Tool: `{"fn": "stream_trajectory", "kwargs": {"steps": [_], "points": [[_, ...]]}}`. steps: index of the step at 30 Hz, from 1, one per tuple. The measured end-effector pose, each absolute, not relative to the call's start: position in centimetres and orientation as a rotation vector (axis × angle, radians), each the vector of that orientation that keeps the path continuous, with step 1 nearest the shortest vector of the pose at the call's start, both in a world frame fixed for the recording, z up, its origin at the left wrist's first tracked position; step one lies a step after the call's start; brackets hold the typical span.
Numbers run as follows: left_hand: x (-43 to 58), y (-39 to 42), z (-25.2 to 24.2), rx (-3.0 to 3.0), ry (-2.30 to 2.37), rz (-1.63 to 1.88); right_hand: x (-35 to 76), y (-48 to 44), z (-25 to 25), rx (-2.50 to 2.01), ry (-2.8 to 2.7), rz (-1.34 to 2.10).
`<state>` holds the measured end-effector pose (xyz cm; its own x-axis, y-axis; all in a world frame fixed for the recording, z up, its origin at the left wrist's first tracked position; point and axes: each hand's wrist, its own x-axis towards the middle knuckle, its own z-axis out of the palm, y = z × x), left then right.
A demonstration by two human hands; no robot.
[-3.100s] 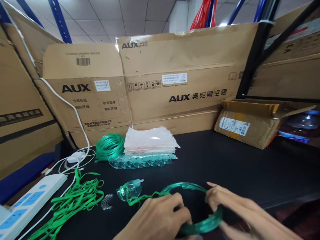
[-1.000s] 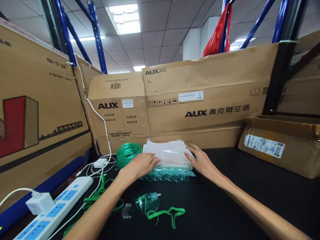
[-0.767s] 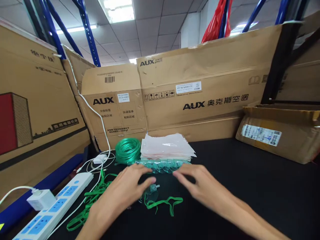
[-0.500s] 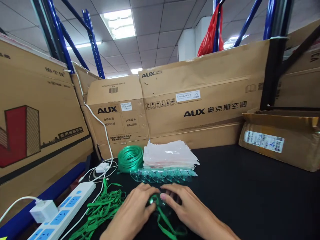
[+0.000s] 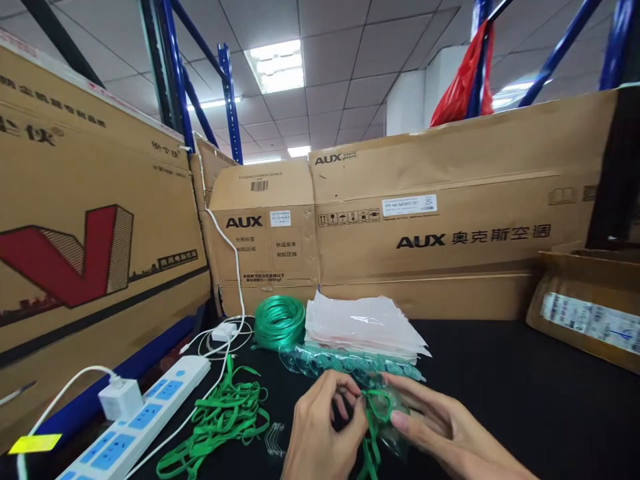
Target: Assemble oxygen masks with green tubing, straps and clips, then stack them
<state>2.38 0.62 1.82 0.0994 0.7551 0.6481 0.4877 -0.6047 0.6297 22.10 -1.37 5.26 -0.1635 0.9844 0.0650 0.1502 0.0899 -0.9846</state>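
Note:
My left hand [image 5: 325, 427] pinches a flat green elastic strap [image 5: 371, 450], thumb and forefinger together near its upper part. My right hand [image 5: 440, 423] is closed at the fingertips round a clear, curved plastic piece [image 5: 393, 433], with a loop of the strap lying over it. How the strap meets the plastic is partly hidden by my fingers. A tangled pile of green straps [image 5: 225, 417] lies left of my left hand. Between them are several thin, shiny curved strips [image 5: 274, 440]. Just beyond my hands runs a row of overlapping clear, teal-tinted plastic pieces [image 5: 345, 362].
A coil of green tubing [image 5: 280, 322] and a stack of whitish sheets [image 5: 367, 323] stand at the back. A white power strip [image 5: 145, 417] with cables lies left. Cardboard walls [image 5: 440, 267] enclose the black table [image 5: 505, 393]; an open carton [image 5: 590, 313] sits right.
The view has turned left, so things appear shifted right. My hands have lifted the clear plastic piece and strap, and the thin curved strips have come into view.

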Motion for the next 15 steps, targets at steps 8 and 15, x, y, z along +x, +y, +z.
{"fn": "stream_trajectory", "kwargs": {"steps": [8, 15], "points": [[2.5, 0.6, 1.3, 2.158, 0.923, 1.3, 22.9, -1.3, 6.3, -1.247, -1.53, 1.133], [2.1, 0.9, 1.4, 2.232, 0.897, 1.297, 21.6, -0.2, 5.1, -1.142, -1.582, 1.161]]}}
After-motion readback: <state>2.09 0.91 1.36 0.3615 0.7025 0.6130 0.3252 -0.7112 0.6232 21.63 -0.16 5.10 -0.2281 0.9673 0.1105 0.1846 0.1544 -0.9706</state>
